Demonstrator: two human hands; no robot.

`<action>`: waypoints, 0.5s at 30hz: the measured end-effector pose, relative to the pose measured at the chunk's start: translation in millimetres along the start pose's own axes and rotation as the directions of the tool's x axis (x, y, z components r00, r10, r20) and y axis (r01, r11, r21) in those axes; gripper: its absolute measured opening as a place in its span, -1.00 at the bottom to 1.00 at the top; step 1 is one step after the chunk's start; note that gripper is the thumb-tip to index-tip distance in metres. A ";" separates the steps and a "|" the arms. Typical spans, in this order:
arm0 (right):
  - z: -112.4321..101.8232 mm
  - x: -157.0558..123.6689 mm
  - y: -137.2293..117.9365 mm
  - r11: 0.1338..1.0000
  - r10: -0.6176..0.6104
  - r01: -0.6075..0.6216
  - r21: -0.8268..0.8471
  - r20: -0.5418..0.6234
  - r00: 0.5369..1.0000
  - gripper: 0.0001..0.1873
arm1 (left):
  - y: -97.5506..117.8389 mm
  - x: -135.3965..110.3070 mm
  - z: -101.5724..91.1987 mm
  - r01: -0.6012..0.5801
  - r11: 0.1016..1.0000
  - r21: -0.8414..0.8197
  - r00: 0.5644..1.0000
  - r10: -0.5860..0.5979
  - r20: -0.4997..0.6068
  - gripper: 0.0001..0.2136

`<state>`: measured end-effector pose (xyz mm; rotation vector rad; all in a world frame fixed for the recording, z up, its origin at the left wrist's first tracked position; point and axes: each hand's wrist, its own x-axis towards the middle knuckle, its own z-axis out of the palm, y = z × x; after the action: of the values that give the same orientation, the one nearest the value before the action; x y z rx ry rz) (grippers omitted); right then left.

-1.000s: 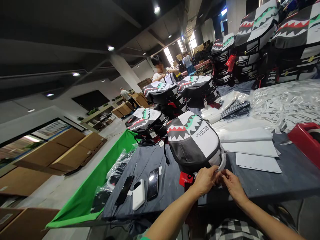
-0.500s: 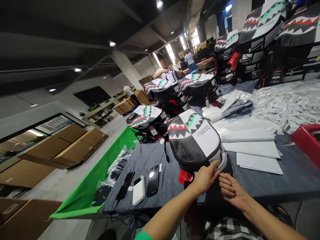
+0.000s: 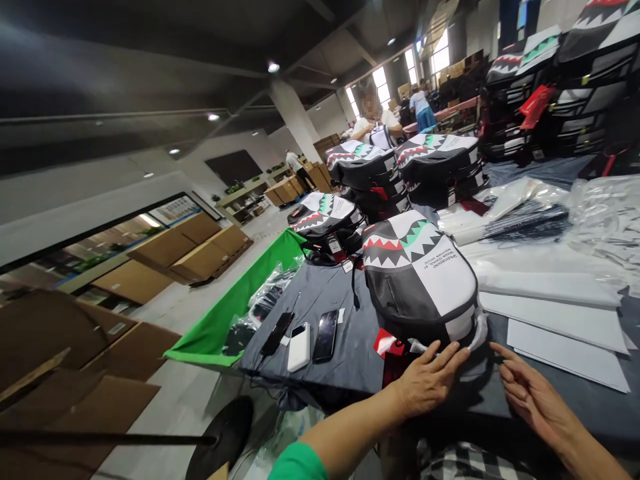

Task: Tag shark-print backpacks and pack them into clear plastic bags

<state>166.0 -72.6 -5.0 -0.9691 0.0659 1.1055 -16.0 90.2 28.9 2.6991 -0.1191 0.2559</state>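
Observation:
A backpack (image 3: 420, 280) in black, grey and white, with red and green zigzag teeth, lies face up at the front of the table. My left hand (image 3: 433, 381) rests along its near edge, fingers stretched out and touching it. Clear plastic wrapping (image 3: 480, 331) sticks out at the bag's near right corner, by those fingertips. Just right of that corner is my right hand (image 3: 533, 393), apart from the bag. Its index finger points out, the others are loosely bent, and I see nothing held. A red tag (image 3: 387, 343) hangs at the bag's lower left.
Two phones (image 3: 326, 337) and a white power bank (image 3: 299, 348) lie left. White sheets (image 3: 565, 353) and plastic bags (image 3: 520, 207) cover the right side. More backpacks (image 3: 360, 167) are stacked behind. A green bin (image 3: 210, 327) adjoins the table; cardboard boxes (image 3: 120, 400) stand beyond it.
The view has swung left, so things sit further right. My left fingers have gone from bent at the plastic-wrapped corner to stretched along the bag's edge. My right hand has drawn away from my left.

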 end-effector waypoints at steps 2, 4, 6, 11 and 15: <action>-3.6 6.3 -9.8 0.990 -0.061 0.046 -0.137 -0.111 0.992 -0.38 | -4.3 -16.7 -11.5 0.001 0.998 0.062 0.999 0.002 -0.054 -0.59; 0.2 20.9 -15.2 0.966 -0.119 0.080 -0.244 -0.147 0.982 -0.41 | -13.7 -20.8 -34.6 0.203 0.976 0.073 0.942 -0.174 -0.286 -0.64; 11.0 40.4 -14.8 0.952 -0.142 0.099 -0.290 -0.131 0.981 -0.51 | -29.9 -10.9 -62.4 0.498 0.852 -0.162 0.679 -0.499 -0.538 -0.60; 44.0 74.4 -15.8 0.927 -0.250 0.205 -0.315 -0.111 0.962 -0.70 | -71.7 25.0 -102.6 0.356 0.251 -0.900 0.251 -0.953 -0.167 -0.16; 62.7 61.1 -50.6 0.792 -0.480 0.411 -0.451 -0.046 0.876 -0.62 | -63.4 23.4 -90.2 0.199 0.148 -0.969 0.374 -0.925 -0.065 -0.19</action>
<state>209.9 9.3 34.7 -1.3854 -0.2827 0.6017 0.2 184.5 88.4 1.1773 0.9319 0.6862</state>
